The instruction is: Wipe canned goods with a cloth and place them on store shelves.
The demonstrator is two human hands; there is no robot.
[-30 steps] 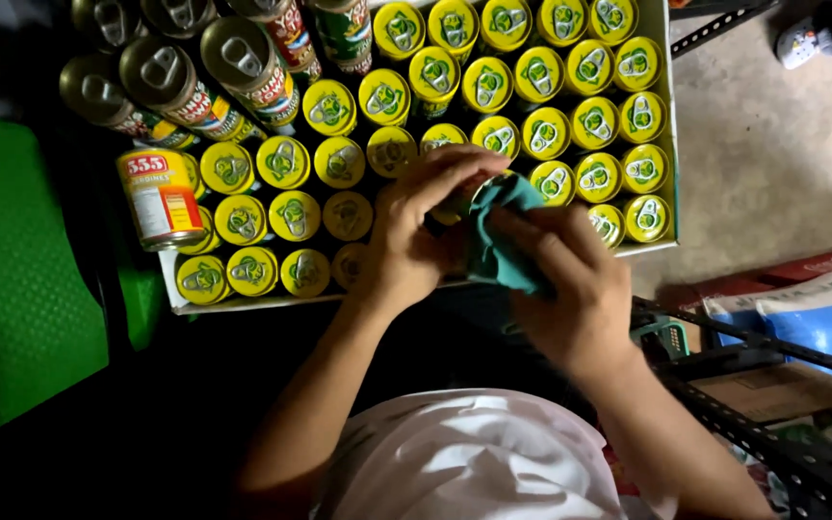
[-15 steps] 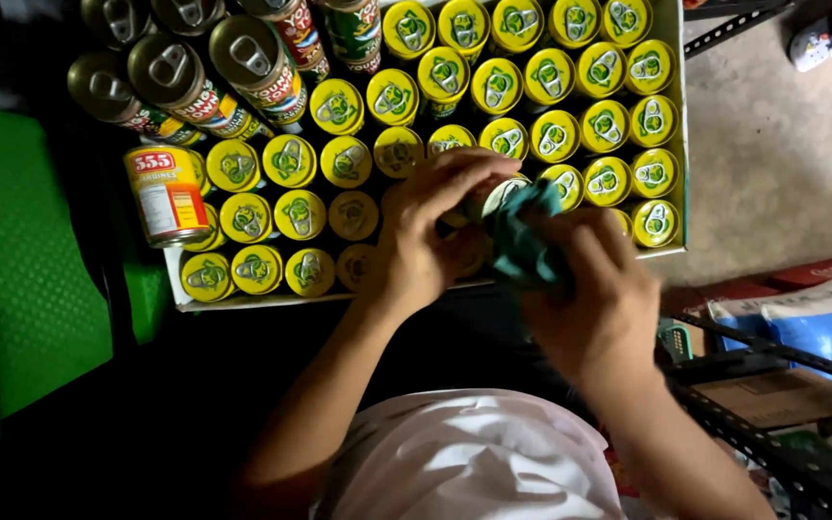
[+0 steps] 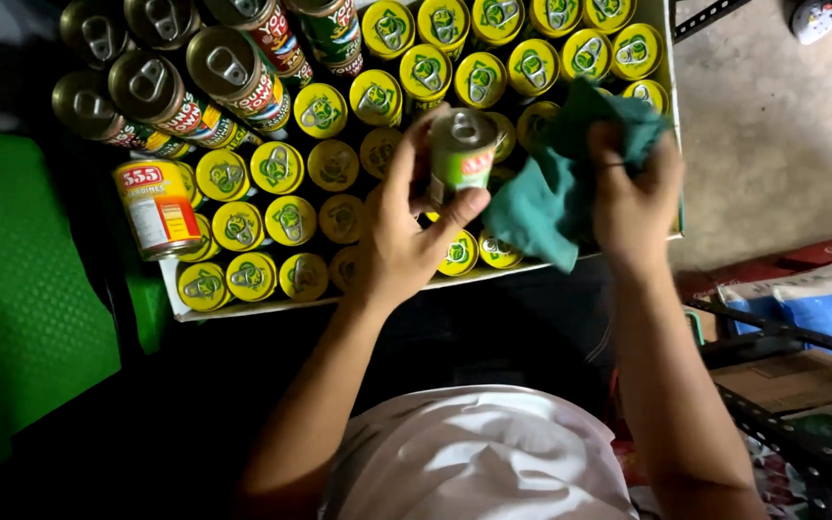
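Note:
My left hand (image 3: 406, 231) grips a small green-labelled can (image 3: 462, 149) with a silver pull-tab lid, held upright above a white tray (image 3: 243, 310). Just right of the can, my right hand (image 3: 633, 197) clutches a crumpled teal cloth (image 3: 551, 188), which hangs close to the can's side. Below both hands, the tray is packed with rows of yellow-lidded cans (image 3: 272, 217); some are hidden under my hands and the cloth.
Larger silver-topped cans (image 3: 156, 87) lie stacked at the tray's upper left, and one yellow-and-red can (image 3: 158, 207) stands at its left edge. A green surface (image 3: 21, 308) is on the left. Concrete floor (image 3: 772, 125), sacks and a metal rack (image 3: 801, 424) lie to the right.
My hands have parted: the left lifted the can clear so its lid shows, and the right drew the cloth off to the right. Before, both were pressed together around it.

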